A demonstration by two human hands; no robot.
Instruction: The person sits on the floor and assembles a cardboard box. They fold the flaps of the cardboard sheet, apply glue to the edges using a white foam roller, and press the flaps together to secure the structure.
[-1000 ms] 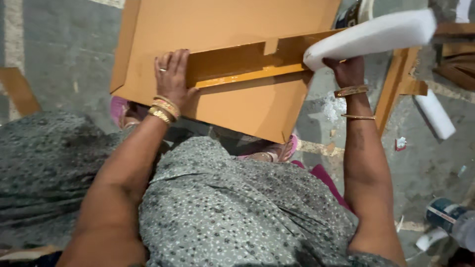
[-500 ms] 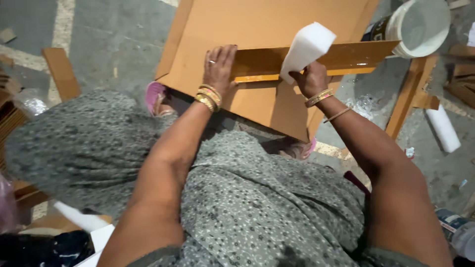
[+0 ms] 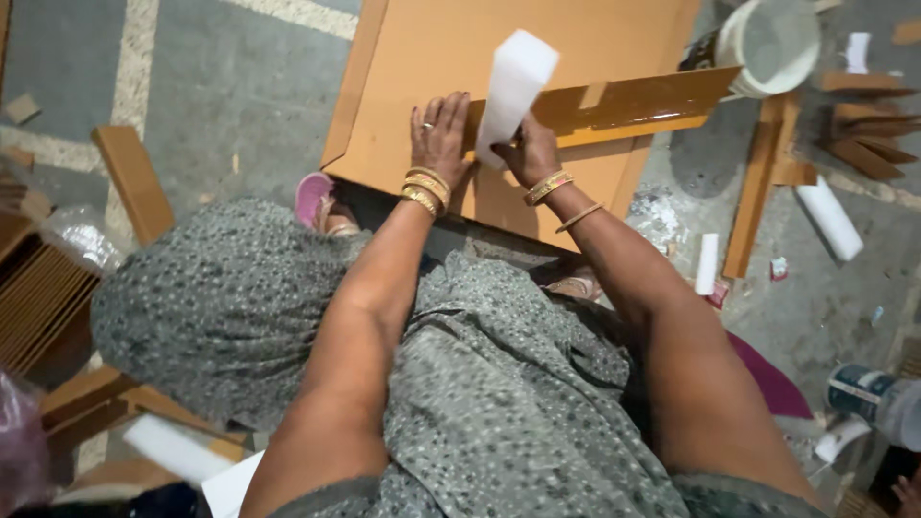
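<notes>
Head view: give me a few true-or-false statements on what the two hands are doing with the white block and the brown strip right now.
1. The right hand grips a white block. True.
2. The left hand is lifted clear of the work. False: it lies flat, fingers spread, on the brown strip and the board beneath it.
3. The strip lies across a large orange-brown board. True.
4. The white block lies loose on the floor. False: it stands up out of the right hand, above the strip.
5. A white bucket stands past the strip's far end. True.
6. Both wrists are bare. False: each wears gold bangles.
</notes>
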